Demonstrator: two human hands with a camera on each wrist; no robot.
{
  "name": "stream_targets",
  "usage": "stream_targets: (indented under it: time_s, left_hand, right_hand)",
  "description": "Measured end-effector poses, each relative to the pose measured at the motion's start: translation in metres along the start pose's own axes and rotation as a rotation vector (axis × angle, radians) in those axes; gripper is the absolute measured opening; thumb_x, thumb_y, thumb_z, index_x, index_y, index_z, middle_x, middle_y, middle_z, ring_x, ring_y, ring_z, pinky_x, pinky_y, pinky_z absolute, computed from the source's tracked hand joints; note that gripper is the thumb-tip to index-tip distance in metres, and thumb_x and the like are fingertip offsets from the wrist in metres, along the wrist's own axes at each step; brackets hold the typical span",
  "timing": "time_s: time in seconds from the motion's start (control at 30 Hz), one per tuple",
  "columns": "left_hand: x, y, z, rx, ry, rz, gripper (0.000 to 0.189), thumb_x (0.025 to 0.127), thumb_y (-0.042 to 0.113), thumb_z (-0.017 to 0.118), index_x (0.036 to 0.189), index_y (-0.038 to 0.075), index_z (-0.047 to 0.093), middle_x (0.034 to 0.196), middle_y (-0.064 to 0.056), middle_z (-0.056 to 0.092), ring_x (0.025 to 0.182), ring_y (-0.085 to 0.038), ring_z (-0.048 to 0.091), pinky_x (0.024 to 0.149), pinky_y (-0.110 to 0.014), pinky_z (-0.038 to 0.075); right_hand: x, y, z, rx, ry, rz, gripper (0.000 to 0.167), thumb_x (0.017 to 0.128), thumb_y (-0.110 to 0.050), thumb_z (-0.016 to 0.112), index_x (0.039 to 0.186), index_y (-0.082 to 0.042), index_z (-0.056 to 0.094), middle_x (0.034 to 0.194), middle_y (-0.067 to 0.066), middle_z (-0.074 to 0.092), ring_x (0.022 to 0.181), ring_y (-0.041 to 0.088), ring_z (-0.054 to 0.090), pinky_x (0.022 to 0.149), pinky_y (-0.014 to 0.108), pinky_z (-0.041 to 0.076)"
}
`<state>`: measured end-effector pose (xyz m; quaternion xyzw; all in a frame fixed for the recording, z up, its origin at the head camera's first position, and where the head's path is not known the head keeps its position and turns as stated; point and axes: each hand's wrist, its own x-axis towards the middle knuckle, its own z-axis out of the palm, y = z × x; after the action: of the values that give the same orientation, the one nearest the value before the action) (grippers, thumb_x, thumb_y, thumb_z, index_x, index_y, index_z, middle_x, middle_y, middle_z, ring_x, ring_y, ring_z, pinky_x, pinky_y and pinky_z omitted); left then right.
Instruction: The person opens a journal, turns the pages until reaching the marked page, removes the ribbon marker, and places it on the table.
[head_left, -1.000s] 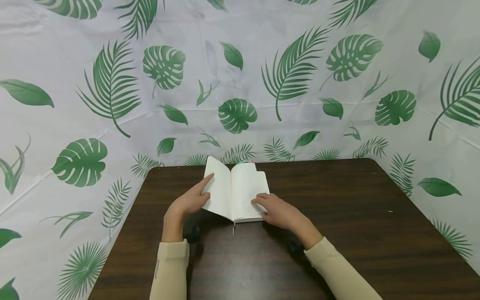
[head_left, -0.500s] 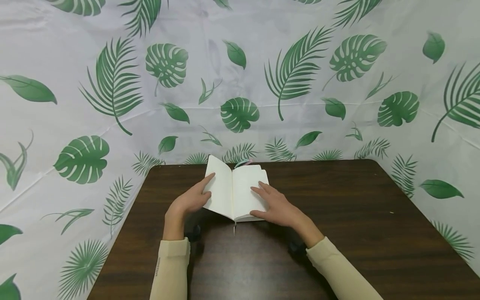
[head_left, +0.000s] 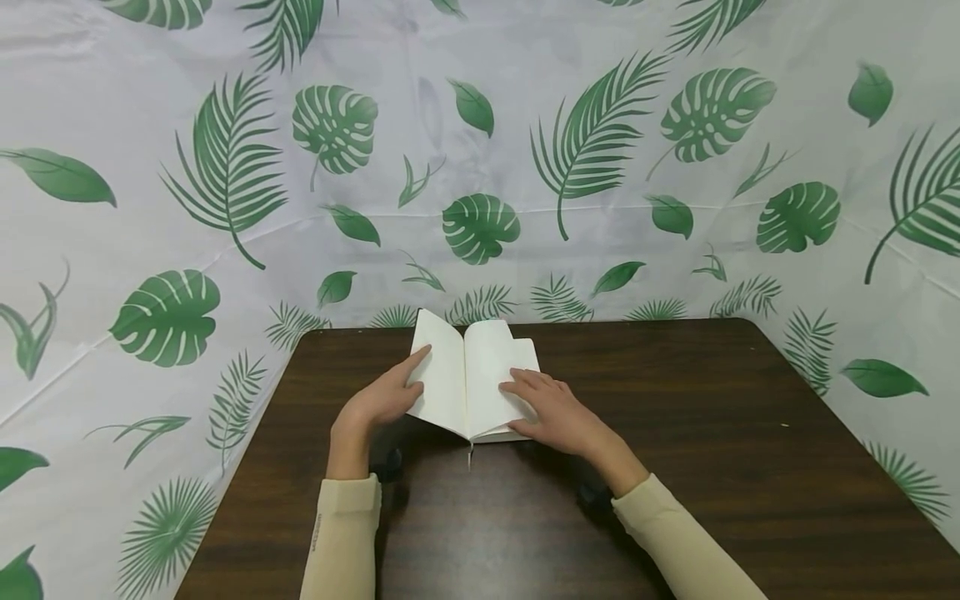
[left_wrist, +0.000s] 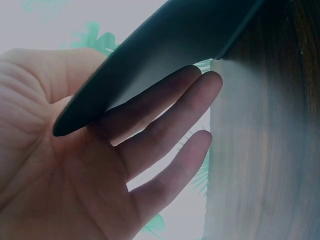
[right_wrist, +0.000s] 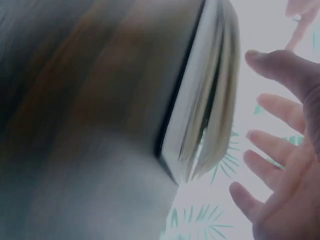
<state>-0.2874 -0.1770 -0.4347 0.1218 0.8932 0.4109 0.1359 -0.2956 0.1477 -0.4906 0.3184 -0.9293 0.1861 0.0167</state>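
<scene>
An open notebook point(head_left: 491, 358) with blank white pages lies at the far middle of the table, its left side tilted up. My left hand point(head_left: 378, 400) grips that side, with index finger and thumb on the page. In the left wrist view the dark cover point(left_wrist: 155, 55) passes between the thumb and the other fingers of this hand. Over the right-hand page my right hand point(head_left: 558, 417) lies with its fingers extended. The right wrist view shows the right hand point(right_wrist: 295, 175) beside the page edges point(right_wrist: 210, 100), nothing in its grasp. Some pages there stand apart.
A ribbon bookmark point(head_left: 470, 457) hangs from the notebook's near edge. Dark wood grain covers the table point(head_left: 712, 458), whose far edge meets a white curtain point(head_left: 510, 167) printed with green leaves. Dark wrist straps point(head_left: 592, 496) sit below both wrists.
My right hand first had its fingers bent near the page's lower right, then spread over the page; now they are closer together. The right-hand page's top edge dipped, then rose. Left hand holds still.
</scene>
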Motion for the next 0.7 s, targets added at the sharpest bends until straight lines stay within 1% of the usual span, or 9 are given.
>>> stream_targets:
  time_s: [0.13, 0.2, 0.3, 0.37, 0.43, 0.47, 0.6, 0.67, 0.7]
  left_hand:
    - [0.0, 0.0, -0.001, -0.003, -0.011, 0.006, 0.068, 0.112, 0.01, 0.04, 0.175, 0.015, 0.012, 0.179, -0.021, 0.016, 0.165, -0.04, 0.021, 0.129, -0.062, 0.025]
    - [0.001, -0.001, -0.001, -0.022, -0.02, 0.014, 0.071, 0.112, 0.01, 0.038, 0.175, 0.016, 0.005, 0.181, -0.019, 0.009, 0.166, -0.039, 0.016, 0.13, -0.061, 0.023]
    - [0.002, -0.001, -0.002, -0.043, -0.025, 0.036, 0.078, 0.111, 0.01, 0.036, 0.173, 0.017, -0.011, 0.182, -0.014, -0.009, 0.168, -0.036, 0.006, 0.132, -0.059, 0.02]
    - [0.004, -0.001, -0.003, -0.062, -0.026, 0.043, 0.083, 0.11, 0.009, 0.035, 0.17, 0.016, -0.022, 0.18, -0.012, -0.019, 0.168, -0.034, 0.0, 0.132, -0.058, 0.018]
    - [0.004, -0.001, -0.003, -0.069, -0.022, 0.028, 0.086, 0.11, 0.01, 0.035, 0.166, 0.013, -0.03, 0.179, -0.014, -0.021, 0.168, -0.035, 0.002, 0.132, -0.057, 0.018]
    - [0.004, -0.001, -0.003, -0.076, -0.02, 0.011, 0.087, 0.11, 0.012, 0.035, 0.165, 0.012, -0.032, 0.18, -0.016, -0.018, 0.168, -0.036, 0.005, 0.132, -0.058, 0.019]
    - [0.002, 0.0, -0.003, -0.095, -0.018, -0.059, 0.086, 0.112, 0.018, 0.035, 0.164, 0.006, -0.031, 0.18, -0.023, -0.004, 0.165, -0.038, 0.019, 0.13, -0.059, 0.025]
    - [0.001, 0.0, -0.003, -0.096, -0.021, -0.071, 0.084, 0.113, 0.02, 0.036, 0.166, 0.005, -0.027, 0.18, -0.023, -0.003, 0.165, -0.038, 0.02, 0.129, -0.059, 0.026]
    - [0.001, 0.0, -0.003, -0.098, -0.024, -0.072, 0.083, 0.113, 0.021, 0.036, 0.167, 0.005, -0.025, 0.18, -0.021, -0.005, 0.166, -0.037, 0.019, 0.13, -0.059, 0.026]
  right_hand:
    - [0.001, -0.002, 0.001, -0.089, 0.101, -0.05, 0.076, 0.098, -0.032, 0.082, 0.163, -0.02, 0.045, 0.178, 0.016, 0.026, 0.155, 0.043, 0.041, 0.113, 0.066, 0.045]
    - [0.002, -0.003, 0.003, -0.073, 0.15, -0.052, 0.088, 0.096, -0.03, 0.084, 0.168, -0.022, 0.035, 0.179, 0.015, 0.02, 0.154, 0.043, 0.043, 0.109, 0.06, 0.051]
    - [0.005, -0.006, 0.005, 0.066, 0.214, -0.024, 0.109, 0.094, -0.023, 0.087, 0.174, -0.023, 0.014, 0.177, 0.015, 0.027, 0.144, 0.039, 0.057, 0.098, 0.051, 0.059]
    - [0.006, -0.01, 0.008, 0.203, 0.236, 0.02, 0.119, 0.094, -0.019, 0.086, 0.175, -0.026, -0.001, 0.17, 0.016, 0.043, 0.134, 0.035, 0.066, 0.09, 0.046, 0.061]
    - [0.007, -0.014, 0.01, 0.334, 0.226, 0.076, 0.12, 0.096, -0.017, 0.083, 0.174, -0.029, -0.008, 0.154, 0.017, 0.061, 0.113, 0.031, 0.075, 0.081, 0.042, 0.061]
    - [0.008, -0.016, 0.012, 0.397, 0.211, 0.103, 0.118, 0.098, -0.018, 0.08, 0.174, -0.031, -0.009, 0.151, 0.018, 0.064, 0.109, 0.03, 0.076, 0.079, 0.04, 0.06]
    - [0.009, -0.025, 0.017, 0.553, 0.106, 0.166, 0.102, 0.104, -0.027, 0.072, 0.174, -0.031, -0.002, 0.163, 0.013, 0.052, 0.116, 0.022, 0.072, 0.088, 0.039, 0.057]
    - [0.009, -0.031, 0.02, 0.597, 0.079, 0.173, 0.102, 0.105, -0.032, 0.071, 0.174, -0.031, -0.004, 0.168, 0.011, 0.046, 0.127, 0.019, 0.068, 0.097, 0.04, 0.054]
    - [0.01, -0.033, 0.022, 0.612, 0.076, 0.17, 0.103, 0.106, -0.033, 0.071, 0.174, -0.031, -0.006, 0.168, 0.011, 0.046, 0.127, 0.018, 0.068, 0.099, 0.04, 0.054]
